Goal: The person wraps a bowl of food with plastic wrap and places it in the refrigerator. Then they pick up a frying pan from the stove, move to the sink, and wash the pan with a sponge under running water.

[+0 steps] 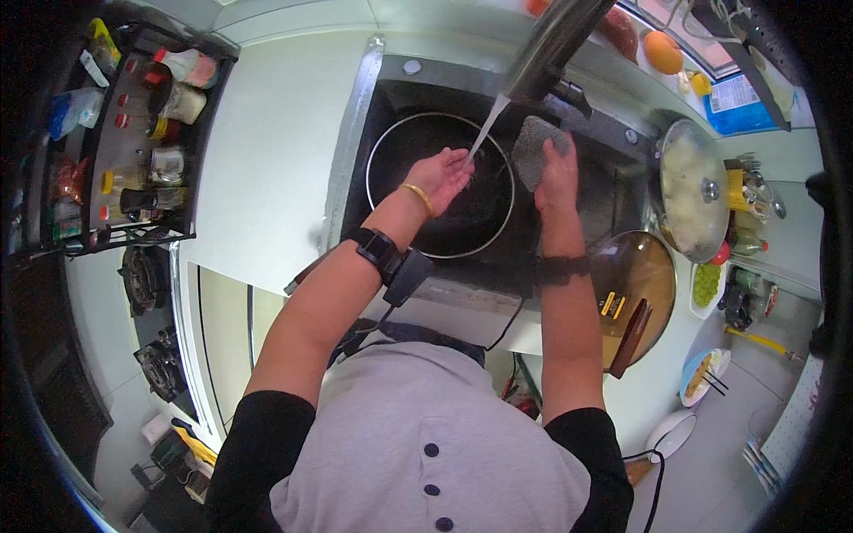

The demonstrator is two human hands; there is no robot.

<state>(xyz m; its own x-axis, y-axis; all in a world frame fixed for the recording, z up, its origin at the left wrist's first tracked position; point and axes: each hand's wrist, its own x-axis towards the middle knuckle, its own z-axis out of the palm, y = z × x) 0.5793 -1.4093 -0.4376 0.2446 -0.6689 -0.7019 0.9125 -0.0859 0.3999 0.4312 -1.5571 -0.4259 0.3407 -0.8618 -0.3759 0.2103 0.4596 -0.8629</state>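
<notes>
Water runs from the faucet (pixel 543 56) onto the fingers of my left hand (pixel 445 178), which is held palm up with nothing in it. Below that hand a dark round pan (pixel 406 230) with a pale metal rim sits in the dark sink (pixel 393 93). To the right of the stream, my right hand (pixel 558 174) grips a grey scouring pad (pixel 533 148) between thumb and fingers. The pad is apart from the pan and the water. The pan's handle, if it has one, cannot be made out.
A glass lid (pixel 640 286) with a brown handle rests right of the sink. Behind it stands a lidded pan (pixel 693 193) of pale food, near a dish of green grapes (pixel 706 286) and a bowl with chopsticks (pixel 696 380). A rack (pixel 216 133) of bottles stands left of the white counter (pixel 273 146).
</notes>
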